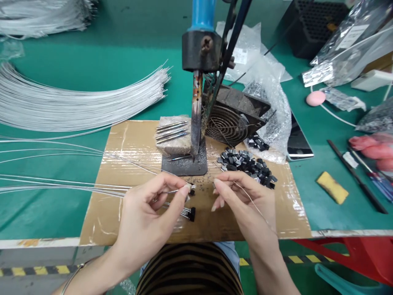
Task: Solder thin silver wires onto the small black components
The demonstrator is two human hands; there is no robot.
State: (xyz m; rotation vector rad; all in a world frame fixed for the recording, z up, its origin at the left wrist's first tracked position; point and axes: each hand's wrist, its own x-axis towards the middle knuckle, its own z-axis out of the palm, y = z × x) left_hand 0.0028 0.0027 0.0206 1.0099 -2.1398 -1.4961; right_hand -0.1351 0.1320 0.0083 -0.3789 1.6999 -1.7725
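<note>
Green matting (129,53) covers my bench, with a taped cardboard sheet (123,213) laid at the near edge under both hands. My left hand (147,217) is pinched shut, thumb and forefinger nipping a small black component (192,191) by its end, with thin white wires (61,184) trailing off to the left; a second black component with metal legs (189,213) sits just below my fingers. My right hand (242,200) is closed narrowly on a single fine wire (254,205), its tip aimed toward the left hand. Just beyond my fingertips stands the mounted soldering iron (196,114) on its metal base (186,164). A pile of black components (245,164) lies near my right hand, before a small fan (230,119).
</note>
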